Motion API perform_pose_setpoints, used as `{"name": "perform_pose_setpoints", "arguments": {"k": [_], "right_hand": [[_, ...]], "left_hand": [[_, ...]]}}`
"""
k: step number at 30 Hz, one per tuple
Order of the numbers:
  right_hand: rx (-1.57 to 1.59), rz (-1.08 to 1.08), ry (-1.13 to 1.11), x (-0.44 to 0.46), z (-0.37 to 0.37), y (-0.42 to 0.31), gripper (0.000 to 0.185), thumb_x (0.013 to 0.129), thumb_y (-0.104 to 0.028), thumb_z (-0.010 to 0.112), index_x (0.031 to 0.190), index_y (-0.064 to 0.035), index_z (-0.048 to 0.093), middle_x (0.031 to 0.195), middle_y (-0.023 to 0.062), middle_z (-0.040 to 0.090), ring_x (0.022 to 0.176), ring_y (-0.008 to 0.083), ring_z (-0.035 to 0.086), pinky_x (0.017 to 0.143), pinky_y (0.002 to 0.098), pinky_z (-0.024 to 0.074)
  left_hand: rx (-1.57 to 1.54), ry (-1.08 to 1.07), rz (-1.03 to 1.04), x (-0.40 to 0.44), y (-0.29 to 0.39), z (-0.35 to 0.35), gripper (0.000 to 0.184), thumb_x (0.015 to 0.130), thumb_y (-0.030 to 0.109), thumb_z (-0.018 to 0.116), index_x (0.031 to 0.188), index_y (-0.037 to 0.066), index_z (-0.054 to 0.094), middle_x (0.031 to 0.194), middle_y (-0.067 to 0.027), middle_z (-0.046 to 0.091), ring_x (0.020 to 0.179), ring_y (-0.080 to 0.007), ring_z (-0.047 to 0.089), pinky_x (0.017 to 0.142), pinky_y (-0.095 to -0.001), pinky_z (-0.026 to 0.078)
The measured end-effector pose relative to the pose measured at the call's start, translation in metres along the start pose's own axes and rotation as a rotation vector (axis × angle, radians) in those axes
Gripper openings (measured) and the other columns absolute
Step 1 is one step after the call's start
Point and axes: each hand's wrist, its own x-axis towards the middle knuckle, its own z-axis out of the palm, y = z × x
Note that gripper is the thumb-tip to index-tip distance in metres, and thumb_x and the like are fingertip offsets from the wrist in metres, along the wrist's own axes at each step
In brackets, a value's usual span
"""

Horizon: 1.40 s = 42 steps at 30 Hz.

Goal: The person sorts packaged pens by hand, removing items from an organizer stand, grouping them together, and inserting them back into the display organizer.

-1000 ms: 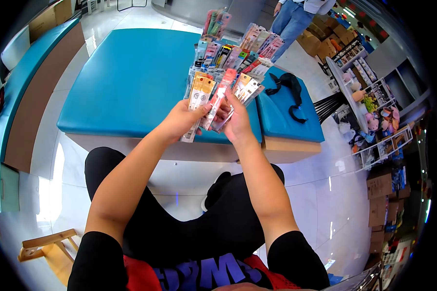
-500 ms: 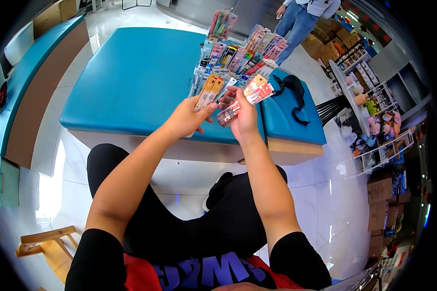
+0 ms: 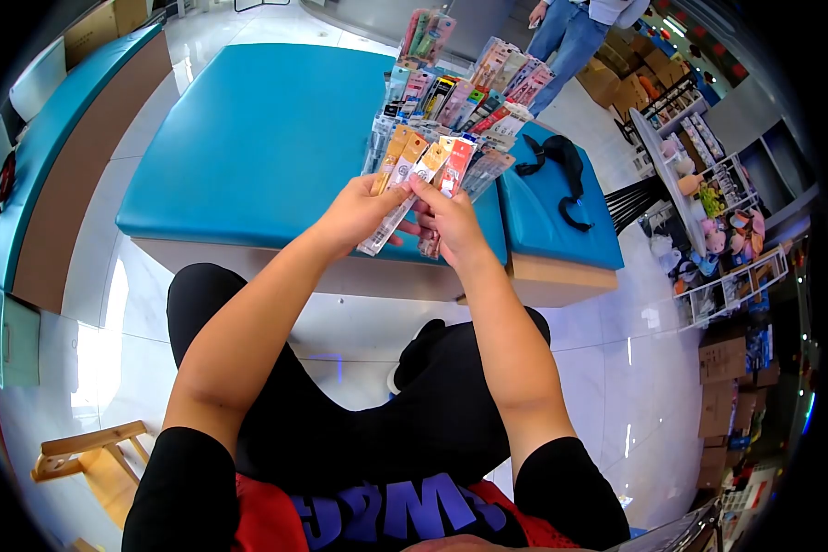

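Observation:
My left hand [image 3: 357,213] is closed around slim orange-topped packets [image 3: 401,155], which stand fanned upright above its thumb. In my right hand [image 3: 453,223] is a red-topped packet [image 3: 457,162]. Between the two hands slants a yellow-and-white packet [image 3: 430,160], with its clear lower end pointing down left. My thumbs meet on this packet, so I cannot tell which hand carries its weight. The packets look like pens in clear plastic, though the contents are too small to be sure. Just behind my hands is a display of many similar packets [image 3: 451,99].
The display stands on a teal padded bench [image 3: 267,138]. A black strap [image 3: 566,175] lies on the smaller teal seat [image 3: 534,235] to the right. Beyond the bench stands a person in jeans [image 3: 566,41]. A wooden stool [image 3: 92,451] is at lower left.
My right hand has turned its packets from a rightward slant to nearly upright and brought them against those in my left hand. The yellow-and-white packet now lies across between both hands.

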Motion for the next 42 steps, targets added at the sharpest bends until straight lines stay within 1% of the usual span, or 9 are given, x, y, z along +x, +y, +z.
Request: {"name": "perform_pose_setpoints", "arguments": {"k": [7, 17, 20, 23, 26, 28, 33, 40, 42], "right_hand": [[0.058, -0.025, 0.097, -0.004, -0.002, -0.004, 0.018, 0.098, -0.025, 0.074, 0.103, -0.0105, 0.065, 0.078, -0.0034, 0.059, 0.055, 0.0046, 0.045, 0.047, 0.0247, 0.0344], [0.389, 0.047, -0.042, 0.007, -0.018, -0.003, 0.015, 0.103, -0.025, 0.065, 0.104, -0.0105, 0.06, 0.078, 0.0005, 0.059, 0.059, 0.0107, 0.051, 0.05, 0.0288, 0.0383], [0.429, 0.039, -0.137, 0.004, -0.019, -0.006, 0.015, 0.104, -0.025, 0.065, 0.107, -0.0104, 0.062, 0.08, 0.0016, 0.062, 0.067, 0.0124, 0.06, 0.055, 0.0313, 0.0477], [0.431, 0.022, -0.016, -0.005, 0.002, -0.014, 0.019, 0.104, -0.026, 0.065, 0.114, -0.0092, 0.063, 0.085, 0.0025, 0.065, 0.08, 0.0162, 0.068, 0.068, 0.0346, 0.0573], [0.35, -0.047, -0.048, 0.004, -0.009, -0.002, 0.027, 0.105, -0.027, 0.064, 0.123, -0.0072, 0.063, 0.094, 0.0038, 0.067, 0.095, 0.0208, 0.072, 0.082, 0.0377, 0.0607], [0.369, -0.05, -0.073, 0.004, -0.009, -0.005, 0.033, 0.106, -0.027, 0.063, 0.13, -0.0057, 0.061, 0.099, 0.005, 0.067, 0.098, 0.0223, 0.071, 0.084, 0.0382, 0.0603], [0.389, -0.061, -0.112, 0.004, -0.015, -0.001, 0.042, 0.108, -0.029, 0.06, 0.141, -0.0031, 0.056, 0.108, 0.0083, 0.066, 0.107, 0.0266, 0.07, 0.092, 0.0428, 0.0601], [0.434, 0.004, -0.102, 0.012, -0.01, 0.007, 0.04, 0.107, -0.028, 0.06, 0.137, -0.0015, 0.057, 0.113, 0.0101, 0.066, 0.112, 0.0276, 0.069, 0.094, 0.0421, 0.0595], [0.443, 0.045, -0.069, 0.013, -0.005, 0.011, 0.035, 0.106, -0.027, 0.061, 0.13, -0.0017, 0.06, 0.105, 0.0072, 0.066, 0.101, 0.0213, 0.069, 0.085, 0.0362, 0.0587]], "left_hand": [[-0.141, 0.003, -0.052, 0.0, -0.003, -0.002, 0.046, 0.107, 0.04, 0.06, 0.137, 0.005, 0.057, 0.12, -0.0115, 0.072, 0.089, -0.0224, 0.076, 0.06, -0.0328, 0.061], [0.048, 0.036, -0.024, -0.001, 0.001, 0.0, 0.042, 0.104, 0.036, 0.067, 0.133, 0.006, 0.06, 0.109, -0.0068, 0.072, 0.085, -0.0163, 0.073, 0.058, -0.0309, 0.058], [0.067, 0.023, 0.024, 0.005, -0.008, -0.005, 0.041, 0.101, 0.031, 0.071, 0.133, 0.006, 0.063, 0.109, -0.0057, 0.073, 0.089, -0.0144, 0.072, 0.063, -0.0319, 0.058], [0.081, 0.03, 0.101, 0.004, -0.011, -0.003, 0.042, 0.099, 0.026, 0.075, 0.134, 0.005, 0.064, 0.112, -0.0052, 0.072, 0.096, -0.0133, 0.07, 0.074, -0.0324, 0.058], [0.038, 0.04, 0.181, 0.002, -0.012, 0.003, 0.044, 0.097, 0.023, 0.077, 0.135, 0.004, 0.064, 0.115, -0.0056, 0.072, 0.101, -0.0132, 0.068, 0.084, -0.0321, 0.057], [-0.005, 0.033, 0.17, 0.001, -0.01, 0.003, 0.043, 0.097, 0.022, 0.078, 0.133, 0.003, 0.064, 0.117, -0.0064, 0.071, 0.103, -0.0134, 0.068, 0.089, -0.0319, 0.056], [0.101, 0.094, 0.102, -0.002, -0.003, 0.001, 0.039, 0.093, 0.015, 0.081, 0.126, 0.002, 0.066, 0.114, -0.0075, 0.072, 0.101, -0.0128, 0.068, 0.086, -0.0318, 0.057], [0.296, 0.122, 0.121, 0.007, -0.01, -0.007, 0.037, 0.09, 0.011, 0.081, 0.122, 0.0, 0.067, 0.107, -0.0069, 0.073, 0.095, -0.0129, 0.069, 0.084, -0.0327, 0.057], [0.252, 0.127, 0.098, 0.007, -0.007, -0.006, 0.034, 0.091, 0.011, 0.081, 0.12, -0.001, 0.067, 0.107, -0.0068, 0.073, 0.095, -0.012, 0.068, 0.083, -0.0314, 0.058]]}}
